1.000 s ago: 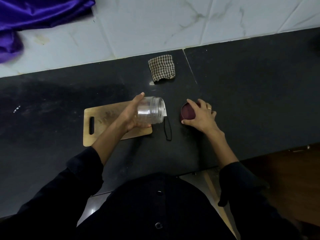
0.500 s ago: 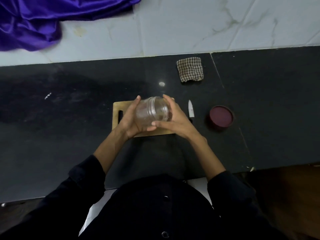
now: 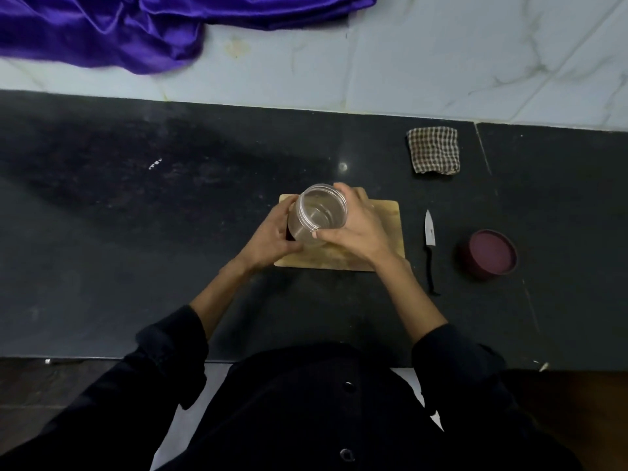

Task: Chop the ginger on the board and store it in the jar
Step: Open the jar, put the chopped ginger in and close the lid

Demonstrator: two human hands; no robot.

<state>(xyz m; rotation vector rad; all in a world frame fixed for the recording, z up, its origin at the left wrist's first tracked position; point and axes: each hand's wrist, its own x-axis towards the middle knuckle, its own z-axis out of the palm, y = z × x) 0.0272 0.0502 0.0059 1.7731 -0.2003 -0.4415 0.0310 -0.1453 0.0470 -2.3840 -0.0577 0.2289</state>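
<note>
You hold a clear plastic jar [image 3: 321, 214] with a threaded neck between both hands above a pale wooden chopping board [image 3: 384, 229] lying on the black stone counter [image 3: 136, 232]. Your left hand [image 3: 272, 237] curls round the jar's left side and base; your right hand [image 3: 356, 229] grips its right side, fingers reaching over the far rim and thumb pressed against the near wall. The jar's open mouth tilts up toward you. Whether any ginger lies on the board or in the jar cannot be made out. Just right of the board lies a small black-handled knife [image 3: 430, 246], blade pointing away from you. Further right of the board sits a round maroon lid [image 3: 491, 254]. Beyond the board's far right corner rests a folded checked cloth [image 3: 434, 150]. Far behind the board, to its left, purple satin fabric [image 3: 119, 25] drapes over the white marbled tiles [image 3: 441, 62].
</note>
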